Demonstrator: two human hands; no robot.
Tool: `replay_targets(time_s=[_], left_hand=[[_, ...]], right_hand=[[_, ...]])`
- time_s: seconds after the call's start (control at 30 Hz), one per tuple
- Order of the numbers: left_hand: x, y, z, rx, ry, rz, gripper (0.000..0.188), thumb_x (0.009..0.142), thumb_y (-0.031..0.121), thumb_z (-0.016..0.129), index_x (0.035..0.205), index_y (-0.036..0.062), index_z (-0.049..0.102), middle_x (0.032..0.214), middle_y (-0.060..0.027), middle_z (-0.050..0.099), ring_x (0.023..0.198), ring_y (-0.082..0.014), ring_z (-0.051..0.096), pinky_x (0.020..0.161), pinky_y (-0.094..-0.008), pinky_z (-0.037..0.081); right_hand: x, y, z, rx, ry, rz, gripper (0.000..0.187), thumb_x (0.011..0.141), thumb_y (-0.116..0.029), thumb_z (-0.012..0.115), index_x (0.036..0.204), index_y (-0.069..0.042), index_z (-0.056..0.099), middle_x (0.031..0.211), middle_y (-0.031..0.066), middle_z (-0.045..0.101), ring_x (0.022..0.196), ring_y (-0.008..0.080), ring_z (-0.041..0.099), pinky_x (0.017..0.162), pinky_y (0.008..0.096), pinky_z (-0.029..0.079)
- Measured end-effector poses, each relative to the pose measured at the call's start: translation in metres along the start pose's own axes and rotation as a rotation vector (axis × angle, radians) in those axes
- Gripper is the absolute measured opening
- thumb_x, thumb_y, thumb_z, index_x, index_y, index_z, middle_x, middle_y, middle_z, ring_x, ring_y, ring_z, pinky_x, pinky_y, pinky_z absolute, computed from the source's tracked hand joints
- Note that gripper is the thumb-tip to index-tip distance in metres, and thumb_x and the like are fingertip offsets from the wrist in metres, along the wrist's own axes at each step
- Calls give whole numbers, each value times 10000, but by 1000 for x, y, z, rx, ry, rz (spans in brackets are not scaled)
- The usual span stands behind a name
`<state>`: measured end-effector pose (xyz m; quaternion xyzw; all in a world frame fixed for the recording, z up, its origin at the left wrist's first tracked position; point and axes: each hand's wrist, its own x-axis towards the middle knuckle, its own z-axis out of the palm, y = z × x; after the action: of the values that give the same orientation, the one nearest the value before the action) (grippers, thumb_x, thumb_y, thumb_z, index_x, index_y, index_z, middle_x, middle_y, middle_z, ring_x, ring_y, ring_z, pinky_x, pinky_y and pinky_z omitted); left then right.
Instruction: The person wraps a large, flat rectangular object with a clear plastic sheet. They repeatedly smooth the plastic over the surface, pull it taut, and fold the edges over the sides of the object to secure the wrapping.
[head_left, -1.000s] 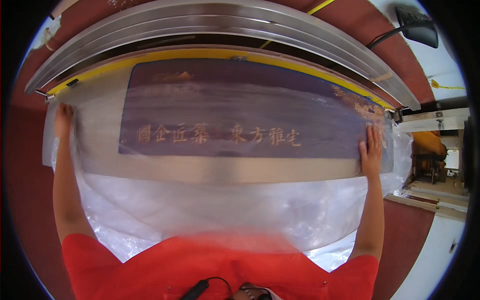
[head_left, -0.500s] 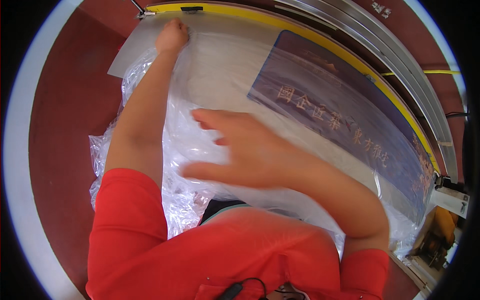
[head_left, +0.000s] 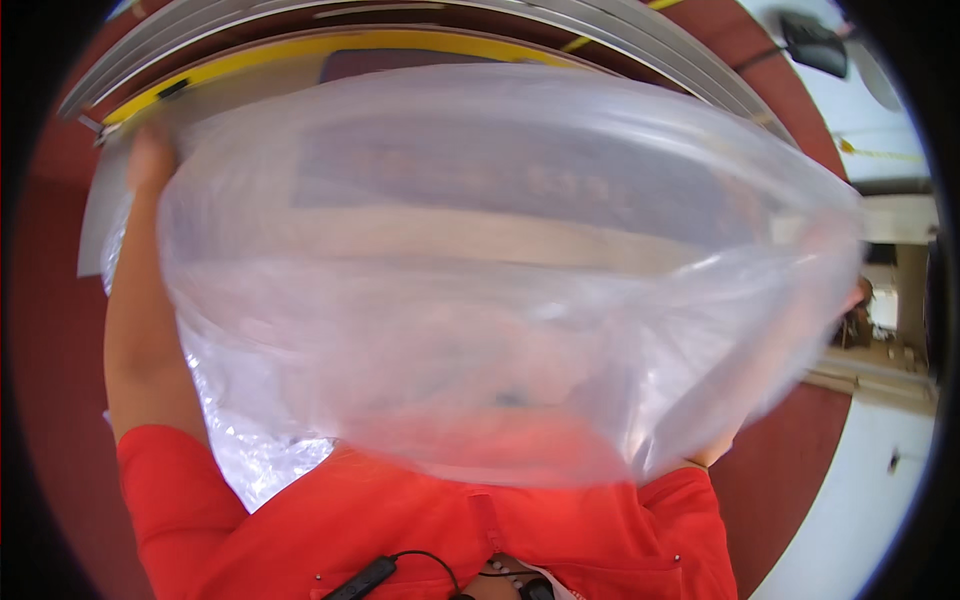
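A large sheet of clear plastic film (head_left: pixel 450 330) billows up in front of me. It spans most of the space between my arms and blurs what lies under it. My left hand (head_left: pixel 152 160), smeared by motion, is closed at the film's far left edge, beside the yellow strip (head_left: pixel 270 50). On the far right my right hand (head_left: pixel 828 238) shows only through the film, which is drawn up to it; the hand looks closed on the film, with its fingers blurred. Beneath lies a flat pale panel (head_left: pixel 95 225) with a dark printed picture (head_left: pixel 400 64), mostly seen through the film.
Long metal rails (head_left: pixel 600 25) curve along the far side behind the yellow strip. Crumpled film (head_left: pixel 240 440) hangs near my left arm. A red floor (head_left: pixel 50 350) surrounds the work, with a white floor band (head_left: pixel 850 520) at the right.
My right hand has swung from the middle to the far right, and the film has lifted and spread between my arms. My view has turned right; my left hand remains near the yellow strip's left end.
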<state>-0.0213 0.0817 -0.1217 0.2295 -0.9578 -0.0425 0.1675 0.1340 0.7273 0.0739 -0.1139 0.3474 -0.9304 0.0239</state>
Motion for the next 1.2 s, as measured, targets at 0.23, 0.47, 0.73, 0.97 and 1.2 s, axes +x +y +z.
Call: replay_targets(time_s=[0.23, 0.47, 0.73, 0.97, 1.2], left_hand=[[4, -20, -2, -51, 15, 2, 286, 817, 315, 390, 918, 62, 476, 918, -197, 542, 864, -369, 510, 696, -428, 404], [49, -96, 42, -38, 95, 138, 306, 827, 304, 392, 945, 35, 480, 919, -209, 535, 846, -375, 509, 700, -424, 401], [42, -95, 33, -1, 120, 175, 290, 830, 279, 409, 932, 21, 489, 895, -200, 536, 838, -363, 506, 690, -403, 398], [4, -107, 2, -106, 43, 211, 263, 841, 271, 426, 831, 12, 470, 756, -165, 520, 690, -310, 496, 639, -366, 384], [-3, -97, -12, -95, 26, 203, 262, 852, 272, 412, 836, 19, 479, 774, -149, 533, 709, -287, 506, 655, -336, 393]], right_hand=[[-67, -31, -71, -757, 56, -219, 640, 716, -461, 541, 1155, -24, 382, 1019, 94, 489, 874, 202, 502, 701, 318, 442], [-48, -119, -150, -2261, 877, 239, 325, 708, -270, 594, 972, -103, 503, 812, 74, 559, 727, 191, 560, 630, 321, 436], [28, -73, -188, -2629, 119, -420, 450, 724, -292, 547, 1101, -68, 444, 1147, 149, 431, 1104, 307, 360, 898, 369, 312], [2, -15, -205, -2518, 339, 150, 700, 792, -527, 349, 1253, -11, 245, 1316, 128, 229, 1239, 277, 141, 980, 434, 112], [29, -40, -236, -2483, 557, 115, 625, 796, -491, 378, 1222, -39, 316, 1297, 114, 271, 1234, 249, 164, 972, 446, 135]])
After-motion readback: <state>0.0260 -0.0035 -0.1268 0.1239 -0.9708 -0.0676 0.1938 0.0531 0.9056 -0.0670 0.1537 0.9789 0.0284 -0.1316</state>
